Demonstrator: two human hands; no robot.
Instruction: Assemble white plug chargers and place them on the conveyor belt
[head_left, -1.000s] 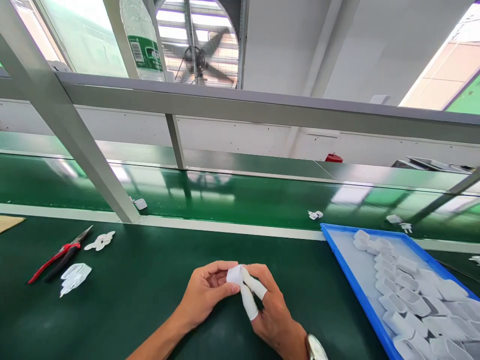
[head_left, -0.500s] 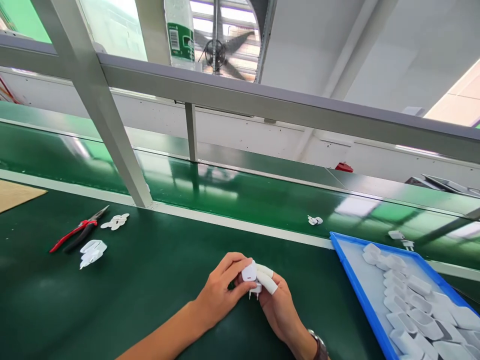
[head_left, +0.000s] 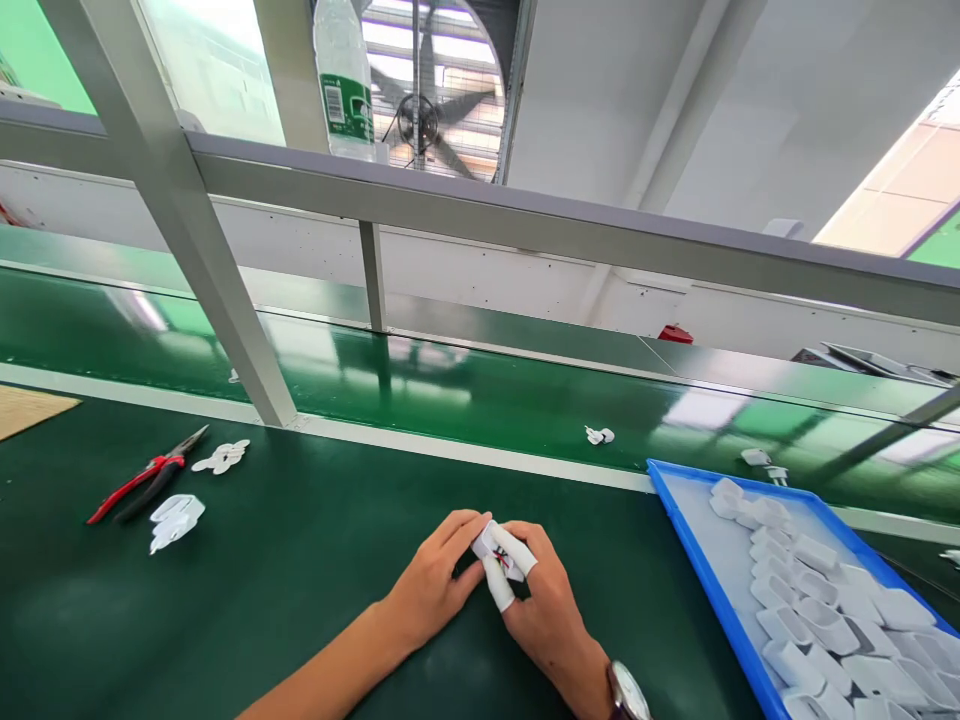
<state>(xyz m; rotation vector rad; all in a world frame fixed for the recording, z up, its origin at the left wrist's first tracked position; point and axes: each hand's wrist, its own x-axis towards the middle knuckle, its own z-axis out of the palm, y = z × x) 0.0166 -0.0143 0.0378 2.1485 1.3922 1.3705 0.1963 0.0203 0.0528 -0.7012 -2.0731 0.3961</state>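
A small white plug-type charger sits between my hands above the green table, with red and green wire-like bits showing inside it. My left hand grips its left side between thumb and fingers. My right hand, wearing white finger covers on the thumb and index finger, pinches it from the right. The fingers hide part of the charger, and its prongs are out of sight.
To the left lie red-and-black pliers and white plastic pieces. A blue-rimmed tray of white shells stands at the right. Beyond the white edge strip, a green belt carries several small white plugs. A slanted metal post rises at the left.
The charger has been turned, so its port face and prongs no longer show and its inside does. My right hand has rolled over, back upward. The plugs on the belt have shifted left.
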